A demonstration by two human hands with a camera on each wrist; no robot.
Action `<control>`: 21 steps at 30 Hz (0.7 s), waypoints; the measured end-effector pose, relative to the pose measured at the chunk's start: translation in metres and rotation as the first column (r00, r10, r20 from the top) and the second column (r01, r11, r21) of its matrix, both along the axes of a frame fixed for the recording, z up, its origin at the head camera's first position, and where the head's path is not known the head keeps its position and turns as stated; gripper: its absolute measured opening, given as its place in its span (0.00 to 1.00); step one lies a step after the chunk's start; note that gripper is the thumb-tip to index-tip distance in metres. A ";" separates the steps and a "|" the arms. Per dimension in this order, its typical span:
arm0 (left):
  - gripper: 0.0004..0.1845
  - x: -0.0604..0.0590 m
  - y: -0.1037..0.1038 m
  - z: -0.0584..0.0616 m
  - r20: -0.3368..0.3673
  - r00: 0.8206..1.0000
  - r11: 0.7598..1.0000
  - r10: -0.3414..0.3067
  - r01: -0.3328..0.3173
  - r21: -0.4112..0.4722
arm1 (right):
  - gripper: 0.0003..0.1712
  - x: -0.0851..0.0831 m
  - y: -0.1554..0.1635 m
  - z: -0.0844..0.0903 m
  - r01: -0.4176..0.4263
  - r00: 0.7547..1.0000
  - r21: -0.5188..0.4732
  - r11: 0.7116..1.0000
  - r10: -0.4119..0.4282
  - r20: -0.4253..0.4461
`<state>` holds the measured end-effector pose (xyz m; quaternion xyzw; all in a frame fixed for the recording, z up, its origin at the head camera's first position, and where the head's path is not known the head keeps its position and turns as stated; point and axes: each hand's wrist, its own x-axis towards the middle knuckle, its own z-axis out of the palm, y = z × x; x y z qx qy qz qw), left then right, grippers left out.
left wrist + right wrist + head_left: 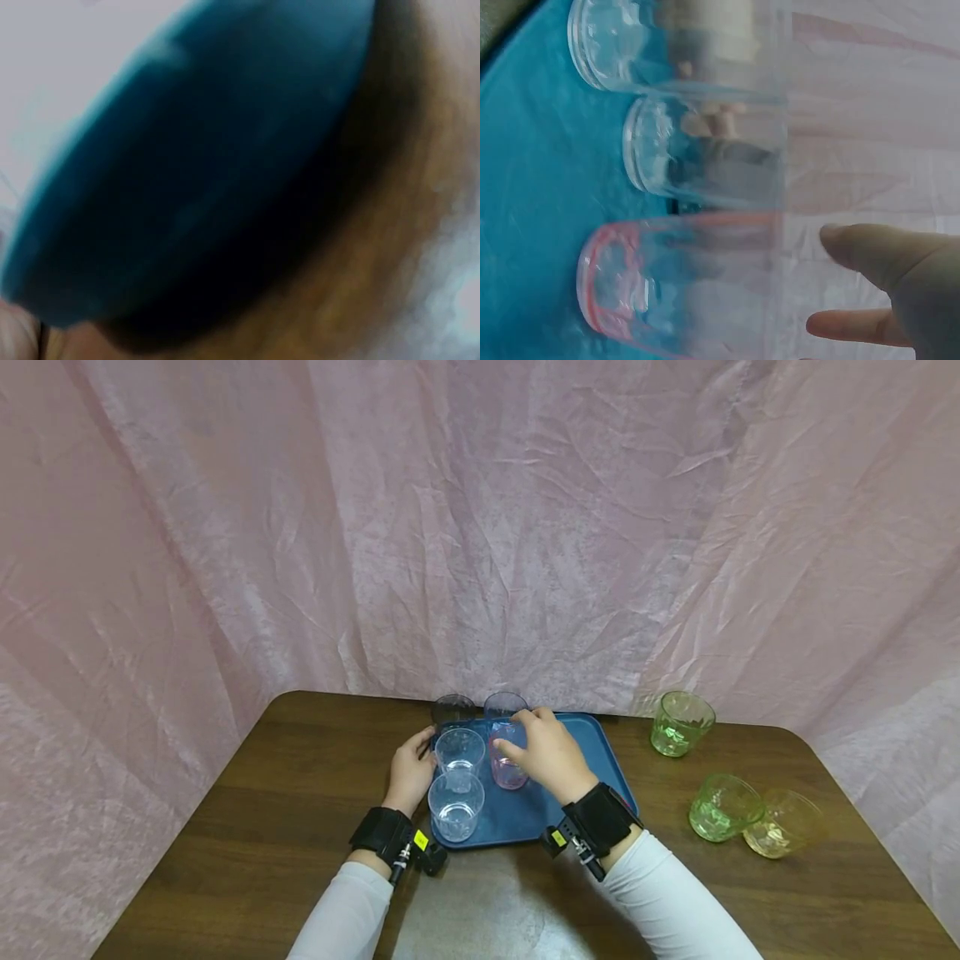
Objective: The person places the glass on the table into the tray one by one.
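The right hand [557,758] has thumb and fingers spread wide, holding nothing, just above the rim of the pink glass [509,773], which stands on the tray [517,822]. I can't tell whether the left hand [409,775] grips the tray's edge; two clear glasses [456,810] stand just right of its fingers. Green glasses [675,735] sit well right of the right fingers.

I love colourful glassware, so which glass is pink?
The pink glass on the blue tray, nearest the right hand; the green glasses, yellow glass and clear glasses lack its tint.
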<state>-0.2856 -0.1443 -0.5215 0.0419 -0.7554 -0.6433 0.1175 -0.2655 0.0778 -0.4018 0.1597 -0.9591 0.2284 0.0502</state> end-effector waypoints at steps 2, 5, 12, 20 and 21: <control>0.26 -0.001 0.000 0.000 -0.005 1.000 1.000 0.000 0.000 0.000 | 0.31 -0.002 0.005 0.004 0.010 1.000 -0.011 1.000 -0.010 0.013; 0.26 -0.001 -0.001 -0.001 -0.007 1.000 1.000 0.001 -0.001 0.001 | 0.29 -0.005 0.014 0.009 0.030 0.999 -0.025 0.999 -0.029 0.016; 0.26 -0.002 -0.003 0.003 -0.018 1.000 1.000 0.002 -0.003 -0.010 | 0.25 -0.013 0.039 0.027 0.094 0.995 -0.050 0.994 -0.096 -0.036; 0.26 -0.002 -0.002 0.000 -0.008 1.000 1.000 -0.006 0.006 -0.015 | 0.26 -0.015 0.090 0.046 0.156 0.988 -0.085 0.984 -0.157 -0.011; 0.26 -0.001 -0.001 0.000 -0.008 1.000 1.000 -0.006 0.006 -0.014 | 0.26 -0.015 0.098 0.049 0.164 0.986 -0.086 0.983 -0.166 -0.007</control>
